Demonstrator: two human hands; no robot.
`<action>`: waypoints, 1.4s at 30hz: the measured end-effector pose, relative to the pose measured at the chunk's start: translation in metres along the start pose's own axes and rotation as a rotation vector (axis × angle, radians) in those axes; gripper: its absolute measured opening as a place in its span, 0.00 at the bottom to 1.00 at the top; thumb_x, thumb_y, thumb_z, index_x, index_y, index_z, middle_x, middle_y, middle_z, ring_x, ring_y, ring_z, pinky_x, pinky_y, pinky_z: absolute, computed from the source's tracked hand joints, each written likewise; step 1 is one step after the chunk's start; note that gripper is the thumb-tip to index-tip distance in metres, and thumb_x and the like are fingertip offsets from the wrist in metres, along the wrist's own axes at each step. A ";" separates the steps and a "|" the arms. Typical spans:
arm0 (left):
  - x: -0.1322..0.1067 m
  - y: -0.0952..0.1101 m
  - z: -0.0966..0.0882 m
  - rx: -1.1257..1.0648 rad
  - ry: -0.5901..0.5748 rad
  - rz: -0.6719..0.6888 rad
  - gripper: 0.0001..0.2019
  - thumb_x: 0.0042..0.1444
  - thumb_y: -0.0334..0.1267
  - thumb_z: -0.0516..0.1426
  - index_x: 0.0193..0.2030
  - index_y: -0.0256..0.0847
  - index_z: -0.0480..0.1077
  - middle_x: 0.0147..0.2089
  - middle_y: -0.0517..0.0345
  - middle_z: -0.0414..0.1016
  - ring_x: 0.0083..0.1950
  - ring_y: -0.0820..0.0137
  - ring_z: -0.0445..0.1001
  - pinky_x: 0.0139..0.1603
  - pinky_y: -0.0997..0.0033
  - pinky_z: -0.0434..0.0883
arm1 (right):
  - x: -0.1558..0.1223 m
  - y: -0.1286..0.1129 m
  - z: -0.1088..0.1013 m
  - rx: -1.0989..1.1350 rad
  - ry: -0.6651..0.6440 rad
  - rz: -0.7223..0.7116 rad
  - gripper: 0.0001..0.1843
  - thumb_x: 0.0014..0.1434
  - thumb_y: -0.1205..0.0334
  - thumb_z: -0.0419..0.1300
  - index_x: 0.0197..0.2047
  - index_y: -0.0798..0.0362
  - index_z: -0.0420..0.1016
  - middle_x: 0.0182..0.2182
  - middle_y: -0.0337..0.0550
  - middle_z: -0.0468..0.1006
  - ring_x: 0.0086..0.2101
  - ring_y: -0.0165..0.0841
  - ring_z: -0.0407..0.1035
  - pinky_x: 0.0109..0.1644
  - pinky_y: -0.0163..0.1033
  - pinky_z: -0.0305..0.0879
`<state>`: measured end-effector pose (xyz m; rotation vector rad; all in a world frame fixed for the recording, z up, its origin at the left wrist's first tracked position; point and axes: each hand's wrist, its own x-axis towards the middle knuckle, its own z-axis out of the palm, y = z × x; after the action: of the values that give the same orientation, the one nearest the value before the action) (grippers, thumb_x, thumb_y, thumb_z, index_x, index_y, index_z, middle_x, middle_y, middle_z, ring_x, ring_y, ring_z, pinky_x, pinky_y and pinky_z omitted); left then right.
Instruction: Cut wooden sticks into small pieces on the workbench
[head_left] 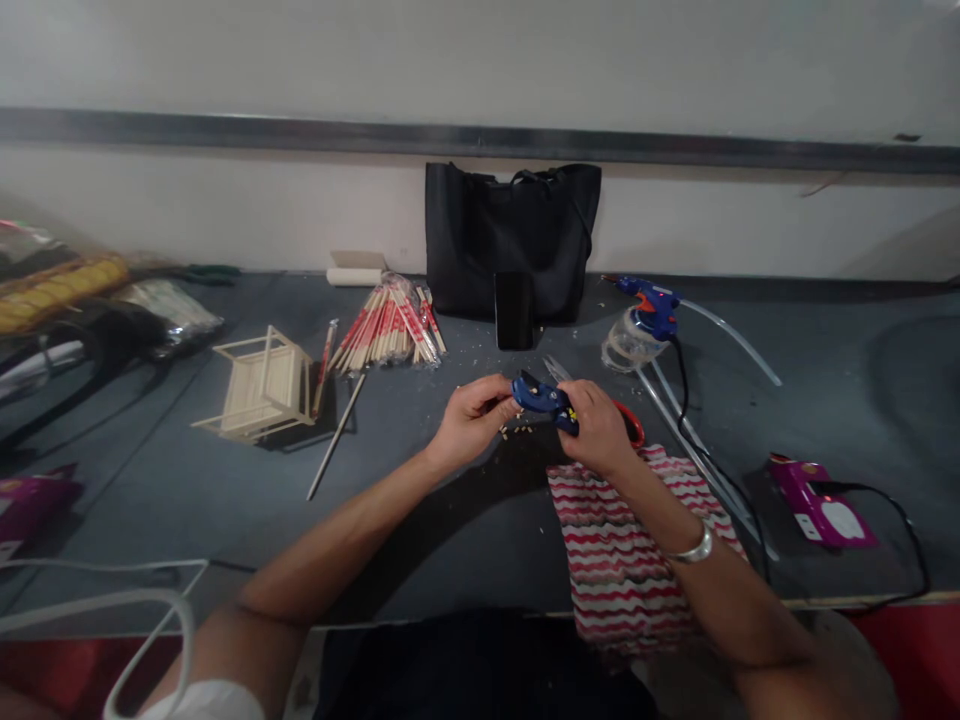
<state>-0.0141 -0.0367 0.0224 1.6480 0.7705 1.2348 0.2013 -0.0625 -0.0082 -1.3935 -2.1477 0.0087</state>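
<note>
My right hand (598,430) is closed round the handles of a blue hand cutter (537,395), its jaws pointing left. At those jaws, the fingers of my left hand (472,415) are pinched together; what they hold is too small or hidden to make out. Several short cut pieces of wooden stick (517,431) lie on the table just below the cutter. Behind my right hand lies a pair of scissors (556,369), blades showing, with a red handle (632,425) partly hidden. A striped cloth (600,540) is spread under my right forearm.
To the left stand a small stick-built frame (262,385), a loose rod (335,438) and red-wrapped chopsticks (386,325). A phone (514,311) leans on a black bag (510,235). At right are a blue glue gun (654,308) on a jar (630,345), clear glue sticks (694,450) and a corded purple box (821,503).
</note>
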 end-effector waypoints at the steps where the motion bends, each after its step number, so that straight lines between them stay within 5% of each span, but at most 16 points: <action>1: 0.000 0.000 0.000 0.026 -0.004 0.014 0.15 0.57 0.51 0.63 0.30 0.40 0.78 0.28 0.57 0.74 0.31 0.71 0.69 0.34 0.72 0.67 | 0.000 -0.001 0.000 -0.015 0.007 0.010 0.26 0.48 0.67 0.57 0.53 0.51 0.69 0.43 0.52 0.76 0.44 0.48 0.69 0.50 0.53 0.67; 13: -0.006 -0.007 0.010 0.100 0.093 0.030 0.12 0.58 0.47 0.62 0.31 0.41 0.78 0.28 0.58 0.74 0.30 0.71 0.69 0.34 0.73 0.66 | -0.003 -0.001 0.012 0.062 0.010 0.044 0.28 0.52 0.68 0.55 0.58 0.50 0.66 0.46 0.53 0.75 0.48 0.49 0.68 0.55 0.57 0.66; 23: -0.007 -0.002 0.014 0.088 0.066 -0.022 0.08 0.59 0.42 0.61 0.39 0.41 0.79 0.32 0.58 0.77 0.32 0.73 0.71 0.34 0.74 0.68 | 0.004 -0.004 0.001 0.091 0.055 0.171 0.04 0.57 0.60 0.56 0.38 0.46 0.66 0.29 0.41 0.77 0.31 0.40 0.73 0.36 0.41 0.68; 26: -0.004 -0.003 0.009 0.091 0.051 -0.070 0.10 0.58 0.42 0.61 0.44 0.41 0.78 0.33 0.58 0.78 0.32 0.73 0.71 0.34 0.74 0.68 | 0.009 -0.004 -0.005 0.133 0.083 0.242 0.08 0.61 0.53 0.55 0.33 0.45 0.63 0.24 0.38 0.73 0.25 0.37 0.70 0.31 0.39 0.64; 29: -0.002 -0.004 0.005 0.069 0.014 -0.097 0.12 0.59 0.45 0.61 0.43 0.40 0.78 0.33 0.58 0.77 0.31 0.73 0.70 0.32 0.75 0.67 | 0.011 -0.005 -0.008 0.139 0.094 0.272 0.12 0.62 0.50 0.54 0.30 0.44 0.60 0.22 0.37 0.71 0.23 0.36 0.68 0.30 0.38 0.61; 37: 0.000 0.006 0.003 -0.157 -0.234 -0.251 0.24 0.57 0.60 0.58 0.28 0.38 0.67 0.23 0.63 0.67 0.21 0.79 0.60 0.24 0.76 0.59 | 0.005 -0.010 -0.002 0.019 -0.082 0.145 0.04 0.49 0.62 0.55 0.31 0.46 0.63 0.26 0.40 0.77 0.27 0.36 0.71 0.31 0.36 0.61; 42: 0.004 0.002 -0.003 -0.254 -0.293 -0.386 0.21 0.54 0.56 0.61 0.28 0.38 0.67 0.22 0.63 0.68 0.21 0.79 0.59 0.22 0.76 0.57 | 0.005 -0.013 -0.001 -0.037 -0.138 0.167 0.04 0.48 0.63 0.55 0.30 0.46 0.63 0.27 0.40 0.79 0.28 0.35 0.72 0.31 0.35 0.59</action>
<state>-0.0157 -0.0334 0.0261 1.3541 0.6766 0.7633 0.1893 -0.0643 -0.0013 -1.6333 -2.1441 0.1335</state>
